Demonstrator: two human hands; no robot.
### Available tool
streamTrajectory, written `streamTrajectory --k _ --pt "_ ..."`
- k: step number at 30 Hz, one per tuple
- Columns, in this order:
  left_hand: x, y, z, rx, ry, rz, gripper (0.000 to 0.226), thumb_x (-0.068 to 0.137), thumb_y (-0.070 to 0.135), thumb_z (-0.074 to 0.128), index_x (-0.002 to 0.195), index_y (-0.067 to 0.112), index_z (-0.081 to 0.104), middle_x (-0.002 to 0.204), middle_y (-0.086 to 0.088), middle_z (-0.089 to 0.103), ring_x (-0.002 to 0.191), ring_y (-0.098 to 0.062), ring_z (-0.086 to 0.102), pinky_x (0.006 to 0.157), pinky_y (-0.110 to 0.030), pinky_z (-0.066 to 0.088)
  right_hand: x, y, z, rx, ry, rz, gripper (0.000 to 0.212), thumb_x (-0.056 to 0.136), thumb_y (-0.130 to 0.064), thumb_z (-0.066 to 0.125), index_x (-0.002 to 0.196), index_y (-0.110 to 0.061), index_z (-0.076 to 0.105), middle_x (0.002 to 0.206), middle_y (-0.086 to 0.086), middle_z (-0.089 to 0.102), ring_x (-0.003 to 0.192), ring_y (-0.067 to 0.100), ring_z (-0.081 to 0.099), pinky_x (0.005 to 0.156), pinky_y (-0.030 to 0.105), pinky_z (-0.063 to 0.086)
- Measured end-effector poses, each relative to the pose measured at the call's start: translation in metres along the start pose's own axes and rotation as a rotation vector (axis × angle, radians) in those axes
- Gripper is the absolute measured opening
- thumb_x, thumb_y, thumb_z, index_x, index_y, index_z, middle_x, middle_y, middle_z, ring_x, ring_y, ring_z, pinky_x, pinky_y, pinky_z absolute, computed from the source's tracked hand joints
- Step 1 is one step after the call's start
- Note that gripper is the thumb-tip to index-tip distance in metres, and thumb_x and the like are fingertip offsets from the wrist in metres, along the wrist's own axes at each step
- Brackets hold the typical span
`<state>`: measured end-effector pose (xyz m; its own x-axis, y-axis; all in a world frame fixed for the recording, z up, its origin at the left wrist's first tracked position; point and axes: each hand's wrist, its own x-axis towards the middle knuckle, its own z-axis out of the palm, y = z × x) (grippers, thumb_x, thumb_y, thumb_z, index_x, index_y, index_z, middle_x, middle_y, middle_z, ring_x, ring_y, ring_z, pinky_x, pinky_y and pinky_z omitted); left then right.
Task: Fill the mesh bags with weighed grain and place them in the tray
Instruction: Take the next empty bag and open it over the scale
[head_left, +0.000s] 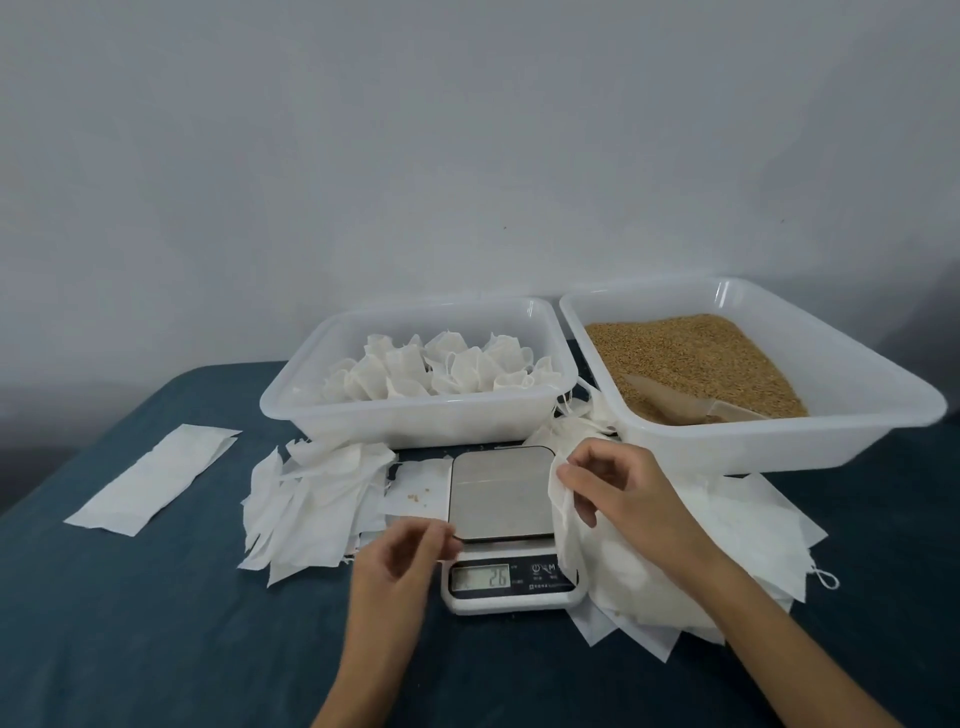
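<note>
Pinching a limp white mesh bag (563, 499) beside the steel-topped digital scale (501, 491), right hand (623, 493) fingers grip; left hand (400, 556) fingers loosely curled, empty.

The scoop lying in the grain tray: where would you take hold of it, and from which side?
Grip the scoop by its handle end near the tray's front wall, coming from above and the near right with the right hand. Its wide bowl is half sunk in the grain, so only the narrow end looks free to pinch. That hand holds a mesh bag now.
</note>
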<state>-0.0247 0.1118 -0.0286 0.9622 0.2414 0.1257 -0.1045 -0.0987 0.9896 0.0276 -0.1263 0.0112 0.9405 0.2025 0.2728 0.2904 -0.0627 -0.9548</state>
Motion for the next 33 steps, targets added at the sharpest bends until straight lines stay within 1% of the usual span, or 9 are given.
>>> streamTrajectory --k 4,10,15,20,25,28,30,31,33 --pt "0.022 0.010 -0.011 0.105 0.175 0.120 0.018 0.102 0.016 0.064 0.087 0.018 0.074 0.080 0.001 0.075 0.074 -0.009 0.069 0.072 -0.021 0.052 0.019 -0.010 0.007 -0.009 -0.015 -0.003 0.023 0.097 -0.010 0.064 0.075 -0.004 0.061 0.057 0.000 0.058 0.052 0.016 0.051 0.057 0.022 0.045" --pt "0.081 0.052 0.056 -0.019 -0.294 0.087 0.025 0.095 0.029 0.076 0.098 0.005 0.072 0.071 -0.005 0.070 0.061 -0.016 0.064 0.064 -0.029 0.055 0.058 -0.011 0.023 0.001 0.035 -0.009 0.015 0.097 -0.010 0.065 0.088 0.002 0.064 0.065 0.009 0.066 0.057 0.019 0.062 0.059 0.030 0.054" --pt "0.109 0.049 0.077 -0.065 -0.270 0.139 0.007 0.094 0.010 0.077 0.091 0.004 0.076 0.074 -0.006 0.072 0.063 -0.016 0.065 0.063 -0.026 0.056 0.062 -0.001 0.004 0.021 0.210 -0.055 0.016 0.093 -0.006 0.069 0.096 -0.006 0.053 0.070 0.008 0.068 0.062 0.027 0.067 0.067 0.035 0.057" --pt "0.106 0.030 0.082 -0.095 -0.156 0.176 0.005 0.090 0.004 0.077 0.086 0.006 0.076 0.066 -0.006 0.069 0.059 -0.014 0.061 0.059 -0.024 0.052 0.057 0.003 0.004 -0.408 0.137 -0.228 0.020 0.096 -0.005 0.058 0.087 -0.023 0.061 0.076 -0.005 0.062 0.069 0.013 0.062 0.067 0.023 0.050" --pt "0.102 0.029 0.082 -0.157 -0.205 0.218 0.008 0.093 0.005 0.075 0.087 0.010 0.078 0.078 -0.009 0.074 0.064 -0.014 0.062 0.065 -0.024 0.053 0.056 0.008 0.011 -0.672 0.096 -0.271 0.025 0.097 -0.002 0.056 0.103 -0.015 0.077 0.091 0.000 0.063 0.086 0.016 0.060 0.079 0.027 0.047" --pt "0.098 0.032 0.081 -0.153 -0.260 0.276 0.014 0.099 0.012 0.069 0.091 0.013 0.081 0.087 -0.004 0.077 0.080 -0.014 0.068 0.077 -0.025 0.055 0.057 0.004 0.008 -0.474 0.204 -0.206 0.025 0.095 -0.002 0.056 0.082 -0.016 0.072 0.076 -0.008 0.061 0.071 0.007 0.056 0.066 0.021 0.041" --pt "0.103 0.031 0.078 -0.145 -0.165 0.251 0.017 0.102 0.014 0.066 0.095 0.014 0.081 0.098 0.001 0.079 0.094 -0.011 0.071 0.083 -0.024 0.057 0.057 0.000 0.005 -0.249 0.273 -0.141 0.024 0.093 -0.004 0.055 0.077 -0.012 0.070 0.067 -0.010 0.061 0.061 0.003 0.051 0.061 0.018 0.038" --pt "0.105 0.030 0.076 -0.156 -0.118 0.207 0.015 0.102 0.015 0.066 0.098 0.014 0.081 0.101 0.003 0.079 0.099 -0.011 0.071 0.086 -0.026 0.057 0.058 -0.002 0.004 -0.132 0.287 -0.125 0.024 0.094 -0.009 0.056 0.073 -0.006 0.067 0.062 -0.003 0.058 0.058 0.004 0.047 0.060 0.021 0.038" --pt "0.110 0.031 0.071 -0.284 -0.161 0.047 0.017 0.098 0.023 0.069 0.104 0.010 0.079 0.107 0.000 0.079 0.105 -0.014 0.071 0.091 -0.030 0.057 0.057 -0.005 0.004 0.044 0.278 -0.116 0.049 0.094 -0.036 0.061 0.072 0.007 0.057 0.066 0.026 0.053 0.058 0.024 0.045 0.060 0.035 0.041"
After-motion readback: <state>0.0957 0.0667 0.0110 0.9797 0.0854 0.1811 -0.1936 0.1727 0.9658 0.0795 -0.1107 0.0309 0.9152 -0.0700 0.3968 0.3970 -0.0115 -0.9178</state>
